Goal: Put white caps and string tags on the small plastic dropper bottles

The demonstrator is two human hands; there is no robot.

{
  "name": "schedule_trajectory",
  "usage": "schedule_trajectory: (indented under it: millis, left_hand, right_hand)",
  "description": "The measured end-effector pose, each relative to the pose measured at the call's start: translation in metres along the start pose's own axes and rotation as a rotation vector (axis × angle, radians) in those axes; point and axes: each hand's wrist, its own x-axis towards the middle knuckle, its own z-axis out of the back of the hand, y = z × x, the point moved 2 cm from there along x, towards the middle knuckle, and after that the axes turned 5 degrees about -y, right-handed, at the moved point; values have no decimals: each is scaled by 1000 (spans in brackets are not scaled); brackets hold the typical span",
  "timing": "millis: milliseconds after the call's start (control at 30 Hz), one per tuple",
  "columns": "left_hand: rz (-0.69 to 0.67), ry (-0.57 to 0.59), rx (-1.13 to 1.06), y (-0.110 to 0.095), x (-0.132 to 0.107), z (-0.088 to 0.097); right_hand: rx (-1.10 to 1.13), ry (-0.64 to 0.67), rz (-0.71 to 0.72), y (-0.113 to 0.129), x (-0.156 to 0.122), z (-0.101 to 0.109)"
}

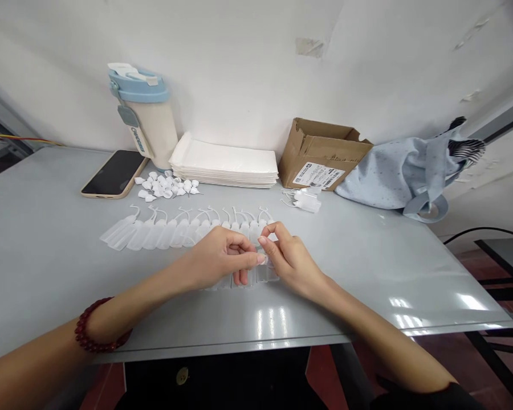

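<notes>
My left hand [224, 256] and my right hand [293, 259] meet over the middle of the table, fingertips almost touching. Thumb and finger are pinched together on each hand. Whatever small pale piece lies between the fingertips is too small to make out. Just behind them runs a row of translucent white plastic tags [165, 233] with thin white strings curling from their tops. More clear tags [263, 274] lie under and in front of my fingers, partly hidden by them.
Along the wall stand a cream tumbler [156, 125] with a blue lid, a stack of white envelopes [226, 162], an open cardboard box [325, 156] and a light blue bag [380, 171]. A phone [113, 173], a pile of small white pieces [165, 185] and a few loose tags [306, 200] lie nearer.
</notes>
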Motion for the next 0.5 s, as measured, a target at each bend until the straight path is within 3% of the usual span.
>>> schedule_trajectory:
  millis: [300,500]
  left_hand:
    - [84,-65,-200,-1,3,6]
    - [83,-94,-224,-3,3,12]
  right_hand:
    - [-7,-2,160,9,-5,11]
    - [-38,11,237,7,-5,14]
